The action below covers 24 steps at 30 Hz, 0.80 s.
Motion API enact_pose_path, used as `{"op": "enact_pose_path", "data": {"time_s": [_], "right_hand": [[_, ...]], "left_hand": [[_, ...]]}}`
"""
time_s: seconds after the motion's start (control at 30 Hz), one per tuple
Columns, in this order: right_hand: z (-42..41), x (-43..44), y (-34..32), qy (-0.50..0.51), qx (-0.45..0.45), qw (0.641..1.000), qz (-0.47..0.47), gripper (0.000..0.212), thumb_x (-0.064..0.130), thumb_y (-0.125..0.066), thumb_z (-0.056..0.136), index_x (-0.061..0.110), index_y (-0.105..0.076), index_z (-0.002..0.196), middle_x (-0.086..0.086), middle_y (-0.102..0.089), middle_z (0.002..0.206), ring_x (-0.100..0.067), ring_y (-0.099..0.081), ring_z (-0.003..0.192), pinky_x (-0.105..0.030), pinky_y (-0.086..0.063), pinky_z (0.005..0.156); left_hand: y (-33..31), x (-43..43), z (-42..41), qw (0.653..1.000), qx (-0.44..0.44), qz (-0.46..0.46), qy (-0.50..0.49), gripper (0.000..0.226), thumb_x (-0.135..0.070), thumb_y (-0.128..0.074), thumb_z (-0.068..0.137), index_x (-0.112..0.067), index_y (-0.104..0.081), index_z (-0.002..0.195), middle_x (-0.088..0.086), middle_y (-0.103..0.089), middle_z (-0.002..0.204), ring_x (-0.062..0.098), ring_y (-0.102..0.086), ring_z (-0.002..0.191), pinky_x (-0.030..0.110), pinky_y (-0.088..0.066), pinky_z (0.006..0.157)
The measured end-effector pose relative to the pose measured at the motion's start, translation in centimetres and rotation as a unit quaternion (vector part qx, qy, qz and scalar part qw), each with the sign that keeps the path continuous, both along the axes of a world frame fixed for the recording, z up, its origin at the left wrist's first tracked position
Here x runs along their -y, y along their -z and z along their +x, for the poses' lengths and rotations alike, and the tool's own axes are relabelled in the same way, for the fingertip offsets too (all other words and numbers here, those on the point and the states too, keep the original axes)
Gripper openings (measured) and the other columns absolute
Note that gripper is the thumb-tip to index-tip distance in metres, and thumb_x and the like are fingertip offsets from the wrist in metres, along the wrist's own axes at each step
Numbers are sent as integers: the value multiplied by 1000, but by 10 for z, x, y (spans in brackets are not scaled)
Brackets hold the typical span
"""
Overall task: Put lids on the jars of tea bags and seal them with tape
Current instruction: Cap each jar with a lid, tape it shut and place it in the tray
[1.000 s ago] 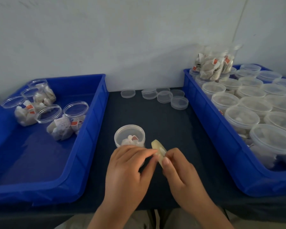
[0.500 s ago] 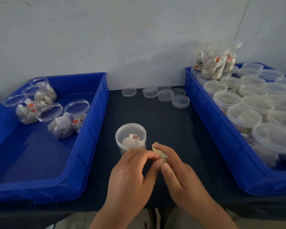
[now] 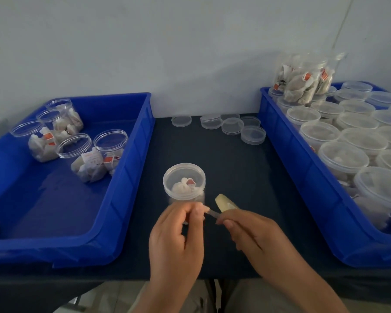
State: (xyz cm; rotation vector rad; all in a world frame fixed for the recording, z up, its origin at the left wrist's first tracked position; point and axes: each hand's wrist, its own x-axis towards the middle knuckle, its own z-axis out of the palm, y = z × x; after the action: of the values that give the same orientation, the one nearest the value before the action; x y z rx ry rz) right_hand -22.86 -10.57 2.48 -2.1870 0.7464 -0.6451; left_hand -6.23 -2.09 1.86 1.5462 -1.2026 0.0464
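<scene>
Jar (image 3: pixel 184 181), clear round plastic, lidded, with tea bags inside, stands at frame centre on the dark cloth desk (image 3: pixel 224 166). Just below it I see the left grip (image 3: pixel 176 236) pinching the thin tape end (image 3: pixel 212 213). The right grip (image 3: pixel 251 231) curls round the yellowish roll (image 3: pixel 224 203). Glossy blue bins sit at the frame's left (image 3: pixel 122 199) and right (image 3: pixel 303 177).

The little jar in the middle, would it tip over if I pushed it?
Probably light: the jar is clear plastic holding only a few tea bags. It might slide or tip easily, since it stands upright with little weight inside. On its side it would likely roll, being round.
</scene>
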Motion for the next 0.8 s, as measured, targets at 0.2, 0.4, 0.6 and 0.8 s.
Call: {"op": "enact_pose_path", "data": {"time_s": [0.2, 0.4, 0.6, 0.8], "right_hand": [[-2, 7, -5, 41, -6, 999, 16, 32, 65, -34, 98, 50, -61, 105, 11, -66, 91, -12, -67, 77, -25, -53, 66], [13, 14, -25, 34, -54, 998, 11, 29, 58, -38, 103, 43, -60, 94, 2, -61, 75, -8, -54, 57, -16, -45, 59], [25, 29, -44, 34, -120, 992, 16, 26, 56, -40, 107, 44, -60, 95, 25, -65, 87, 5, -63, 76, -14, -45, 61], [34, 39, -48, 63, -141, 988, 25, 26, 59, -43, 106, 47, -61, 92, 18, -66, 85, -4, -64, 78, -29, -54, 67]], "left_hand": [[11, 18, 40, 989, -139, 55, 3, 91, -65, -81, 76, -47, -33, 150, -33, -39, 150, -8, -41, 139, 6, -37, 106], [2, 45, 57, 987, -136, 79, 21, 54, -76, -67, 73, -57, -53, 122, -49, -55, 119, -15, -57, 113, 7, -50, 82], [-4, 51, 51, 978, -168, 98, 78, 52, -72, -48, 90, -48, -47, 135, -43, -62, 109, -10, -67, 97, 5, -49, 73], [-3, 55, 45, 967, -193, 102, 129, 42, -69, -46, 91, -53, -48, 130, -31, -63, 117, -1, -67, 105, 13, -52, 79]]}}
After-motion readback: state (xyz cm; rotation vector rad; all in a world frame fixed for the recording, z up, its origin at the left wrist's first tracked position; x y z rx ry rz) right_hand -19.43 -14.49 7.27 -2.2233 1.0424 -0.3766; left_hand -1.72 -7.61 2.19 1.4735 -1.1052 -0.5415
